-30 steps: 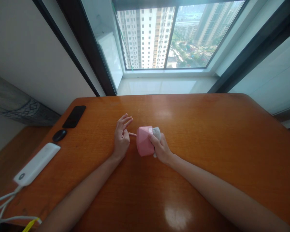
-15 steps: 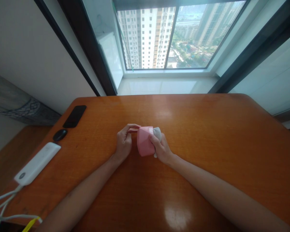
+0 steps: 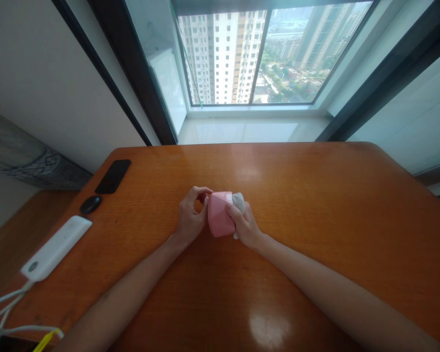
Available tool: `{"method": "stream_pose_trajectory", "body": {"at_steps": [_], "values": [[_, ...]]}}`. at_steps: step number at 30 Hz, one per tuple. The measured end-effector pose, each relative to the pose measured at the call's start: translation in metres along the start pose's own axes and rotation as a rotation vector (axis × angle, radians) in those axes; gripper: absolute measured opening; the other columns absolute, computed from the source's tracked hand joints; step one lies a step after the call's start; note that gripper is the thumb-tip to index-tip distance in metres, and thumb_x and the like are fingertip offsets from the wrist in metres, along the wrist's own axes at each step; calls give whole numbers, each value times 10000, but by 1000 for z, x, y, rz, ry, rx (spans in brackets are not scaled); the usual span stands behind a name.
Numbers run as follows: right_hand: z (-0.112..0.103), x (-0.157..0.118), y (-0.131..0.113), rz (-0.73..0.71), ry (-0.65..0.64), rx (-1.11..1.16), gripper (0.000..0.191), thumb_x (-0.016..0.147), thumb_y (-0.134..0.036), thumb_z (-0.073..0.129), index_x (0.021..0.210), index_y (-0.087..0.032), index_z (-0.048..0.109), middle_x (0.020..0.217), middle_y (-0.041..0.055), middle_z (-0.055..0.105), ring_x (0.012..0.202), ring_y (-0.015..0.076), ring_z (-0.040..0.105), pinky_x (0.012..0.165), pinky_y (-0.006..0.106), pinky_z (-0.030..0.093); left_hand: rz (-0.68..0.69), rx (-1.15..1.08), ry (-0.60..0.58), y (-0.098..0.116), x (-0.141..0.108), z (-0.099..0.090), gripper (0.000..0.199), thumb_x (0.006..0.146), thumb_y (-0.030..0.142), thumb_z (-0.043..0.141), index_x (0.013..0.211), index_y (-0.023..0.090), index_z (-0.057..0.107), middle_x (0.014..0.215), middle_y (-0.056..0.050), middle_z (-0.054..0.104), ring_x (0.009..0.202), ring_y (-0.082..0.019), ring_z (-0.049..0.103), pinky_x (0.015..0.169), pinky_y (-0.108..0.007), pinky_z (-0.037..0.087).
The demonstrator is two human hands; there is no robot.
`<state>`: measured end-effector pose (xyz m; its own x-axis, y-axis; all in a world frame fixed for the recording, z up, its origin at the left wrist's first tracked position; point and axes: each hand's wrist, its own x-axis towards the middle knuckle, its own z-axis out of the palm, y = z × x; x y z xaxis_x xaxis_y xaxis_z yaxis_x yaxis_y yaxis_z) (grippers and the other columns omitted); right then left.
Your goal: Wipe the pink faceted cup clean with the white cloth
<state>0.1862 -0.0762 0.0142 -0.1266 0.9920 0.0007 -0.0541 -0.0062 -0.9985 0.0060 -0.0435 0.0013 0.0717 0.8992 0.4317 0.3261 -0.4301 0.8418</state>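
A small pink object (image 3: 220, 214) with smooth, angled sides is held up over the middle of the wooden table. A light grey part (image 3: 238, 200) sticks out on its right, and a bit of grey also shows at its lower right. My right hand (image 3: 245, 226) is closed around this right end, thumb on the pink side. At the left face, my left hand (image 3: 193, 211) has its thumb and fingers drawn together in a pinch. Whatever lies between those fingertips is hidden or too small to name.
Along the left of the wooden table (image 3: 315, 205) lie a black phone (image 3: 113, 176), a black mouse-like oval (image 3: 91, 204) and a white power strip (image 3: 56, 248) with cables (image 3: 12, 303). A yellow cable end (image 3: 47, 339) is at lower left. Beyond the far edge is a window (image 3: 256, 58).
My left thumb has moved up and right to the pink object's left face, closing in towards the fingers. My right hand and the pink object have hardly moved.
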Motion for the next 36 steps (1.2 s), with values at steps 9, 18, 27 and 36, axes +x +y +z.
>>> {"method": "stream_pose_trajectory", "body": {"at_steps": [9,18,27,36], "values": [[-1,0,3,-13,4,8,611,949,-764,590,668,-231,485,537,-40,447,458,90,400,358,197,286,-23,-65,-24,-2,0,1,145,972,255,694,1114,230,708,943,-8,686,857,-173,653,795,-273,538],[-1,-1,1,5,-16,-11,614,950,-778,573,681,-232,496,527,-43,448,443,94,407,359,202,300,65,28,55,4,2,-2,109,1036,242,623,1038,226,731,1052,-37,660,889,-166,646,788,-265,549],[-1,0,1,-64,-30,-39,584,984,-739,562,701,-233,489,558,-44,433,483,97,398,378,202,299,77,6,55,-2,2,0,120,1012,202,619,1055,225,728,1136,-60,681,1083,-219,683,965,-338,568],[-3,-1,0,-68,-47,-54,584,979,-739,574,702,-231,493,547,-44,438,464,94,401,369,194,310,93,90,58,-1,3,-1,203,992,133,603,1083,237,751,1110,-38,666,981,-183,647,914,-311,550]]}}
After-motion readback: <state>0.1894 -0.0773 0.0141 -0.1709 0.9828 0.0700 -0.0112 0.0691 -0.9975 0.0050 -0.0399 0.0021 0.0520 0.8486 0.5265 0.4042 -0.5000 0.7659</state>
